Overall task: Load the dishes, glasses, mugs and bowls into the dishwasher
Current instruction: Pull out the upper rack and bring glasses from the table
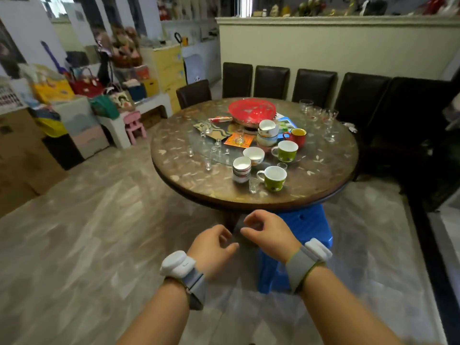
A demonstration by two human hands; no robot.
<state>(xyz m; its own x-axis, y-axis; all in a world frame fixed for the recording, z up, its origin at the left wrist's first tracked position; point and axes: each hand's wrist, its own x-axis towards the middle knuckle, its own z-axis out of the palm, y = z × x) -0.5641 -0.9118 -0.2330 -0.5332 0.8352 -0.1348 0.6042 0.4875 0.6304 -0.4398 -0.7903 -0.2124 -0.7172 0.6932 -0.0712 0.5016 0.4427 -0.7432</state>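
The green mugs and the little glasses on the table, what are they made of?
The green mugs look like glazed ceramic: shiny, solid green outside, white inside. The little glasses seem to be clear glass, since the table shows through them. Clear plastic can't be ruled out.

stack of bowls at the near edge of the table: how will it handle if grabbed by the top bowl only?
The stack of bowls looks like glazed ceramic, so probably slippery and breakable. Several bowls sit nested, so lifting the top one likely leaves the rest behind. It stands taller than wide, close to a small glass, so a sideways push may tip it.
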